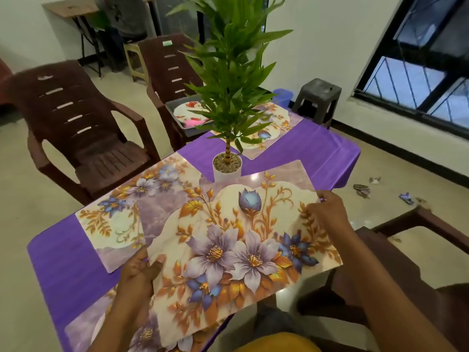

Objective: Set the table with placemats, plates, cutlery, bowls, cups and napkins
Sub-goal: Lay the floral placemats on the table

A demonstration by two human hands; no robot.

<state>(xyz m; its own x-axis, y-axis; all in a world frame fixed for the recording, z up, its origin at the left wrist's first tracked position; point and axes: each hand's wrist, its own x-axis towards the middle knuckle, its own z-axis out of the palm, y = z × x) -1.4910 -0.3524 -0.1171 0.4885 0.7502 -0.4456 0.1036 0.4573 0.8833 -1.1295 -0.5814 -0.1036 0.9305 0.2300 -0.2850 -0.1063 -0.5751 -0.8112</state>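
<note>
head: grey tub (177,123) w/ floral plates (189,111) on chair (162,72).

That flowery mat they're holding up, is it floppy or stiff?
Probably fairly stiff: the placemat stays flat though the left hand and right hand hold only its ends. Its glossy sheen suggests it may be slippery, and likely light.

Dim soft indoor light, glare spot on placemat (254,177), edges bowed, perhaps slightly blurred
</note>
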